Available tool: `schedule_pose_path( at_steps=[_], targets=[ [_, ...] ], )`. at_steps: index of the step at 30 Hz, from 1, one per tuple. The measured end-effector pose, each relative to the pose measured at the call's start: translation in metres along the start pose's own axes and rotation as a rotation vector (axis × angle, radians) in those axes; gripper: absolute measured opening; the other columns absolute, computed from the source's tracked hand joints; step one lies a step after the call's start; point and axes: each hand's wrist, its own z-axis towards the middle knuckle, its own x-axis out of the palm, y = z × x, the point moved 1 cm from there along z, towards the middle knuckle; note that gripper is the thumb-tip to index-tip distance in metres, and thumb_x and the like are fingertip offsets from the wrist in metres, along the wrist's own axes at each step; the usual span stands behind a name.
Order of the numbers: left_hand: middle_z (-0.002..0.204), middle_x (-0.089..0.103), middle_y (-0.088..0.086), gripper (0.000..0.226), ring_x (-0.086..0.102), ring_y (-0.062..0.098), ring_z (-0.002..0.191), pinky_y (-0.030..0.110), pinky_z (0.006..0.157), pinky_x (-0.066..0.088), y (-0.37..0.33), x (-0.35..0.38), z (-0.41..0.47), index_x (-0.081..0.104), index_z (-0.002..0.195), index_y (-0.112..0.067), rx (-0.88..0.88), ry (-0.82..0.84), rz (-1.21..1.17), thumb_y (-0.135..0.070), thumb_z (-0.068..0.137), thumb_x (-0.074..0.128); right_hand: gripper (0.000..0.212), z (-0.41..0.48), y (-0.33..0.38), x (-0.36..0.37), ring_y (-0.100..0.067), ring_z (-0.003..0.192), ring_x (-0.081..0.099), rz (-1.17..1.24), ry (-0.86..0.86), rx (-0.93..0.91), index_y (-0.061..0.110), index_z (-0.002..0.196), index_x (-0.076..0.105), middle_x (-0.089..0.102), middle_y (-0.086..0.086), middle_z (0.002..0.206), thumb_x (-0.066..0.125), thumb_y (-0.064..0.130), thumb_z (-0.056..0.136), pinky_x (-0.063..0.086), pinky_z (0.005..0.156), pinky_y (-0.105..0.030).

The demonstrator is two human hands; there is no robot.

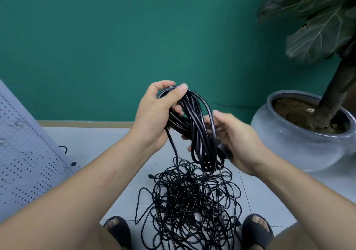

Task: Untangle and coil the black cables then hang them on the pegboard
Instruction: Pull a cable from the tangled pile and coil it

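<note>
At frame centre the left hand (158,113) grips the top of one part-wound coil (194,130), the right hand (237,140) curls round its lower loops, while the tangled pile of black cables (190,205) at lower centre and the pegboard (25,153) at left apparently await.

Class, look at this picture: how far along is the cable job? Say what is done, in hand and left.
Done: one coil is mostly wound. In hand: left hand and right hand grip it, a strand trailing down to the pile. Left: untangling that pile and hanging; no coil shows on the pegboard.
</note>
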Motion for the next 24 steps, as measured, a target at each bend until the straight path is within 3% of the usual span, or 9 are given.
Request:
schedule_pose_path(
  at_steps=[3,4,6,8,11,14,16,19,24],
  targets=[
    [0.065,0.052,-0.001,0.032,0.047,0.015,0.055,0.031,0.060,0.047,0.003,0.004,-0.001,0.063,0.122,-0.011,0.016,0.009,-0.012,-0.016,0.096,0.080,0.065,-0.003,0.001,0.006,-0.029,0.096,0.073,-0.026,0.076,-0.001,0.023,0.128,0.075,0.079,-0.016,0.117,0.045,0.072,0.097,0.059,0.069,-0.032],
    [0.064,0.051,-0.001,0.031,0.045,0.015,0.054,0.029,0.057,0.046,0.005,0.007,-0.002,0.064,0.121,-0.011,0.018,0.020,-0.002,-0.015,0.095,0.080,0.049,-0.004,0.001,0.011,-0.018,0.092,0.074,-0.093,0.081,-0.027,0.028,0.124,0.074,0.080,-0.008,0.111,0.059,0.065,0.096,0.058,0.069,-0.030],
    [0.061,0.048,-0.003,0.030,0.039,0.014,0.051,0.027,0.050,0.041,0.010,0.015,-0.007,0.064,0.122,-0.008,0.012,0.045,0.010,-0.012,0.096,0.079,0.015,-0.004,-0.004,0.018,-0.006,0.080,0.063,-0.281,0.068,-0.087,0.025,0.108,0.068,0.070,0.007,0.088,0.079,0.029,0.098,0.051,0.074,-0.026],
    [0.059,0.042,-0.006,0.031,0.032,0.012,0.048,0.025,0.047,0.033,0.012,0.021,-0.011,0.060,0.125,-0.006,-0.011,0.075,-0.006,-0.010,0.098,0.076,0.021,0.001,-0.014,0.020,-0.011,0.075,0.050,-0.395,0.047,-0.067,0.016,0.092,0.060,0.053,0.003,0.078,0.080,0.009,0.094,0.042,0.073,-0.033],
    [0.058,0.035,-0.006,0.026,0.022,0.011,0.047,0.023,0.043,0.025,0.010,0.025,-0.012,0.058,0.123,-0.009,-0.044,0.094,-0.061,-0.011,0.101,0.072,0.023,0.004,-0.014,0.021,-0.018,0.070,0.038,-0.480,0.010,-0.061,-0.001,0.082,0.052,0.042,-0.007,0.075,0.074,-0.002,0.089,0.032,0.066,-0.037],
    [0.059,0.037,-0.005,0.024,0.020,0.009,0.045,0.022,0.041,0.022,0.003,0.025,-0.010,0.056,0.120,-0.010,-0.074,0.088,-0.108,-0.014,0.102,0.071,0.028,0.009,-0.010,0.021,-0.011,0.068,0.052,-0.591,0.021,-0.122,0.026,0.080,0.069,0.059,0.005,0.073,0.073,-0.002,0.087,0.046,0.065,-0.030],
    [0.058,0.039,-0.007,0.023,0.020,0.008,0.043,0.022,0.040,0.022,0.001,0.025,-0.009,0.054,0.116,-0.012,-0.076,0.086,-0.092,-0.016,0.102,0.072,0.015,0.012,-0.012,0.023,-0.009,0.069,0.055,-0.633,0.038,-0.128,0.016,0.082,0.068,0.063,0.005,0.074,0.079,0.007,0.087,0.049,0.067,-0.029],
    [0.058,0.035,-0.008,0.027,0.020,0.008,0.043,0.022,0.040,0.022,0.001,0.024,-0.006,0.051,0.113,-0.013,-0.093,0.082,-0.079,-0.020,0.101,0.074,0.031,0.016,-0.018,0.028,-0.018,0.067,0.047,-0.638,0.008,-0.132,0.004,0.078,0.057,0.055,-0.010,0.071,0.077,0.026,0.084,0.048,0.068,-0.047],
    [0.062,0.036,-0.008,0.026,0.026,0.009,0.048,0.023,0.046,0.029,0.001,0.022,0.000,0.055,0.110,-0.015,-0.073,0.137,-0.017,-0.028,0.100,0.075,0.026,0.014,-0.025,0.026,-0.040,0.082,0.073,-0.490,-0.030,-0.088,0.020,0.070,0.066,0.075,-0.006,0.076,0.074,0.014,0.094,0.059,0.081,-0.058]
  ],
)
